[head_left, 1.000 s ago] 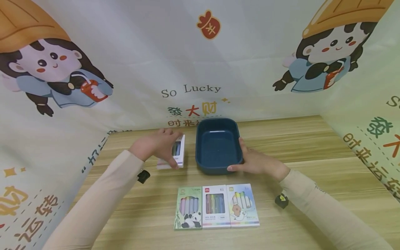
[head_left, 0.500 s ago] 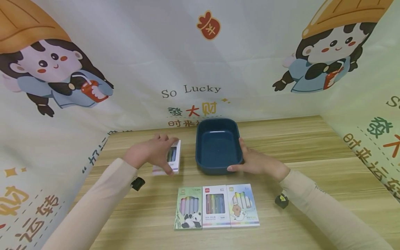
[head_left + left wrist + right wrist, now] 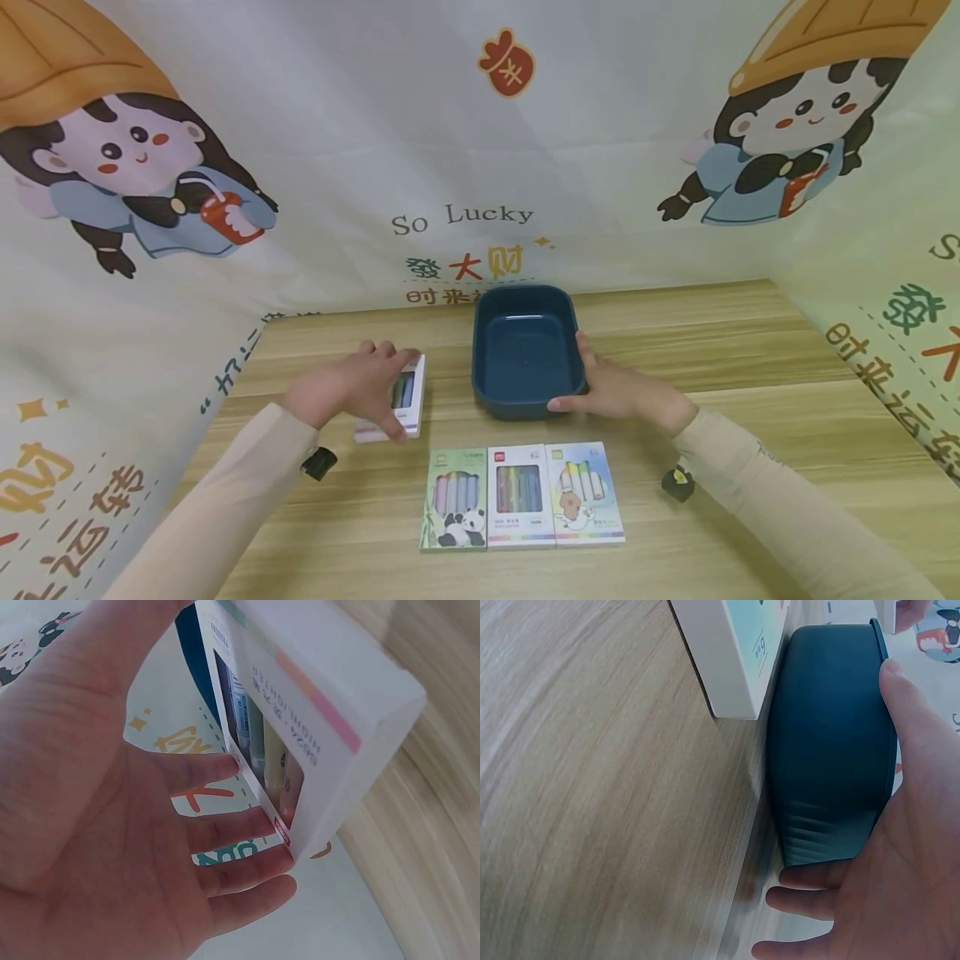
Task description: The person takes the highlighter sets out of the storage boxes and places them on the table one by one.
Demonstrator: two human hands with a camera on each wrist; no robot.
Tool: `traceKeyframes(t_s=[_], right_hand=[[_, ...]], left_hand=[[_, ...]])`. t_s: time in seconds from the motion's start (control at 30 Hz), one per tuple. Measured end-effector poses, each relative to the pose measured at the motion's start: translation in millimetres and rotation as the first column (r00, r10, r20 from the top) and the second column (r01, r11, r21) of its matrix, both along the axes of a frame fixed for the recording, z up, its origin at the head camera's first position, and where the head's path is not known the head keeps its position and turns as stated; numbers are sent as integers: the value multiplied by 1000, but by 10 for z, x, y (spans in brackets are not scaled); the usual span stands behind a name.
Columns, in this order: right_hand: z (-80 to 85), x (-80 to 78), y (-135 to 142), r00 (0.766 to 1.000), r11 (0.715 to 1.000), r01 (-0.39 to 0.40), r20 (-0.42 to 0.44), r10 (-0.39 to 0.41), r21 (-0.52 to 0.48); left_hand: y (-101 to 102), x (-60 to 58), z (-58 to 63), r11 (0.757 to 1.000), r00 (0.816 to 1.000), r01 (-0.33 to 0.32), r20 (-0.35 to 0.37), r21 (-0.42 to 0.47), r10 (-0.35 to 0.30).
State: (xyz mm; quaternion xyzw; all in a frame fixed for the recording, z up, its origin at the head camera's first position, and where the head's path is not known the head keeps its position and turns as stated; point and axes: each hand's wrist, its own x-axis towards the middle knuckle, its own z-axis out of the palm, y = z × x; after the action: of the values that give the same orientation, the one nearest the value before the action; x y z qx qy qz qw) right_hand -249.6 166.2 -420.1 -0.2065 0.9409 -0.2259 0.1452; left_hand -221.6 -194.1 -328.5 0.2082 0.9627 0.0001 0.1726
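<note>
In the head view my left hand (image 3: pixel 348 386) holds a white box of highlighters (image 3: pixel 408 406) by its edges, thumb at the near end and fingers at the far end. The left wrist view shows the window of this box (image 3: pixel 330 697) and "HIGHLIGHTER" printed on it. Whether the box touches the table cannot be told. My right hand (image 3: pixel 626 392) rests against the near right corner of a dark blue plastic bin (image 3: pixel 527 409). In the right wrist view the thumb lies at the bin's rim, and the other fingers extend straight along its side.
Three flat pen boxes lie side by side nearer me: a green panda box (image 3: pixel 454 500), a white box (image 3: pixel 521 533) and a pale blue box (image 3: pixel 588 496). A printed cloth (image 3: pixel 360 167) walls the back and both sides of the wooden table (image 3: pixel 697 342).
My left hand has moved left and toward me with the box of highlighters, away from the bin. My right hand and the bin have stayed in place.
</note>
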Motion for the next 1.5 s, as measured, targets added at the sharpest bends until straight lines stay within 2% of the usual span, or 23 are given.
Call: traceKeyframes(t_s=[0.13,0.43,0.83,1.0,1.3,1.5], right_hand=[[-7,0,3,1000,1000,0,-6,0,-12],[1,9,8,1000,1000,3,6,-3,0],[5,1,4,1000,1000,2,-2,-2,-3],[-3,-2,3,1000,1000,-1,-4,1,-14],[5,14,1,1000,1000,-1,2,1,-24],[2,19,-6,1000,1000,4,-2,-4,-24]], left_hand=[[-12,33,-34,1000,1000,13,2,3,-13],[-39,87,-78,1000,1000,-2,3,9,2],[-100,165,-167,1000,999,24,-26,8,-24],[-127,201,-226,1000,1000,12,-25,24,-12],[-146,300,-292,1000,999,-20,-25,11,20],[-168,376,-355,999,999,7,-38,34,-5]])
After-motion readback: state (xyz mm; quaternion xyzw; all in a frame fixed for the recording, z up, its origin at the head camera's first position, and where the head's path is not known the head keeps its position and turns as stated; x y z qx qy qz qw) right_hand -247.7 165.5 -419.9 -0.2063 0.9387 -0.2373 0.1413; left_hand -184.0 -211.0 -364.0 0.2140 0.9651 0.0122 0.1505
